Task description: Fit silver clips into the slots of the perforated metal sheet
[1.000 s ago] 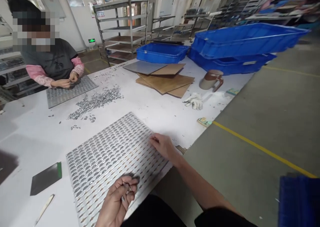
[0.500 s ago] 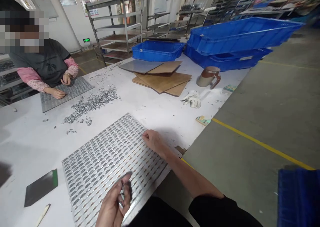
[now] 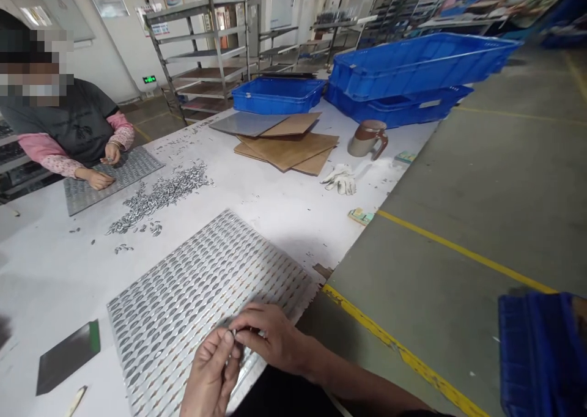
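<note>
My left hand (image 3: 210,368) is closed above the near edge of a perforated-looking metal tray (image 3: 183,288), its thumb and fingertips pressed around a small metal piece (image 3: 234,332). The fingertips of my right hand (image 3: 273,337) meet them and pinch at the same piece. Many tray slots at the far left hold dark, leaf-shaped metal pieces. Toward my side the rows look bare, with brownish spots. Whatever else lies in my left palm is hidden by the fingers.
Loose metal pieces (image 3: 160,200) lie heaped beyond the tray. Across the table a co-worker's hands (image 3: 101,180) rest over another tray (image 3: 82,197). Cardboard sheets (image 3: 293,151), a mug (image 3: 367,139), a glove (image 3: 340,180), blue crates (image 3: 413,68) and a dark plate (image 3: 66,359) are around.
My right hand has come back from the tray's far right edge to my left hand's fingertips. The left hand has turned and closed its fingers together. The view has shifted slightly.
</note>
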Demonstrator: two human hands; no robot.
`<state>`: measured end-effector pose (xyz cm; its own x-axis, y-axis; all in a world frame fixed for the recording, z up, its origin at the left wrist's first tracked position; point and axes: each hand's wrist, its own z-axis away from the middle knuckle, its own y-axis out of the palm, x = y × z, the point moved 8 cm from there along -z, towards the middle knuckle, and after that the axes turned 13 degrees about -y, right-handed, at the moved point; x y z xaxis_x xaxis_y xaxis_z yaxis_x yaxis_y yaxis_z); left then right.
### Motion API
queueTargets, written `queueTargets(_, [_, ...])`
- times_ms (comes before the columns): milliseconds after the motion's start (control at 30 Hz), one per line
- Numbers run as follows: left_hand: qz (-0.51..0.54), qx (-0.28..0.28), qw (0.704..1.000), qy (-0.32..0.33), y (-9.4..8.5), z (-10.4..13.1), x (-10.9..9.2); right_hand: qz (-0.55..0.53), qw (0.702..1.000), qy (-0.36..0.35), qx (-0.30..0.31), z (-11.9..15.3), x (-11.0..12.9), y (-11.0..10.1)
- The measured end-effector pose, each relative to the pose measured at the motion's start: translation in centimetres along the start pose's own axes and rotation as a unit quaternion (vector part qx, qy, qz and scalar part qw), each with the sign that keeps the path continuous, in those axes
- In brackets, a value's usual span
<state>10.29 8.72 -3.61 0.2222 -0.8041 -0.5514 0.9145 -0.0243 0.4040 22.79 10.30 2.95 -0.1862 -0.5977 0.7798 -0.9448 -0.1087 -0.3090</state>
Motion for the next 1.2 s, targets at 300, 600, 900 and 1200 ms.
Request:
queueTargets(300, [0.07,-0.026,0.997,-0.011,-1.3,-1.1,0.3,-0.036,0.991,0.116,-0.048,-0.4,-5.8,-4.2])
queueTargets(600, [0.077,-0.072,0.994,0.013,-1.8,0.0,-0.4,0.205,0.965,0.162,-0.019,-3.1,-14.0,-11.8])
queueTargets(900, [0.049,-0.074,0.996,-0.017,-3.1,-0.3,0.7,0.24,0.956,0.168,0.03,-4.7,-15.3,-11.0])
queueTargets(1200, [0.049,-0.06,0.997,-0.008,-3.1,0.4,0.8,0.294,0.936,0.191,0.011,-5.2,-13.4,-11.7])
